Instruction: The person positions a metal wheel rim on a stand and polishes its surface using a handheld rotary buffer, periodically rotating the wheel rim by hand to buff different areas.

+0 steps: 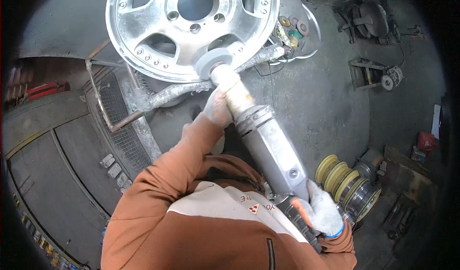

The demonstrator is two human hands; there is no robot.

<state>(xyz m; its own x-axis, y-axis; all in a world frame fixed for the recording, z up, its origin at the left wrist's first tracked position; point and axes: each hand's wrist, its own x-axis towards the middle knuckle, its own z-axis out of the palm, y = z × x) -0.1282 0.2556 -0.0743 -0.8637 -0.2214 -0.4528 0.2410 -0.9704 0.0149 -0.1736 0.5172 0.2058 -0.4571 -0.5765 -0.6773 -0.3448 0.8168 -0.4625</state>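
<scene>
A long grey power grinder (pixel 275 148) lies diagonally across the view. My left hand (pixel 219 108), in a pale glove, wraps round the wrapped neck of the tool near its front. Gripping the rear end of the tool is my right hand (pixel 323 211), in a grey glove with orange fingertips. At the front of the grinder, a round grey disc (pixel 212 61) overlaps the lower rim of a silver alloy wheel (pixel 158 24). Whether the disc touches the wheel cannot be made out. The wheel rests on a metal pipe frame (pixel 179 89).
Yellow-rimmed wheels (pixel 342 176) are stacked at the right. Small discs (pixel 302 28) lie in a tray behind the wheel. A metal stand (pixel 365 73) with a motor is at the upper right. A mesh grate (pixel 122 121) lies at the left.
</scene>
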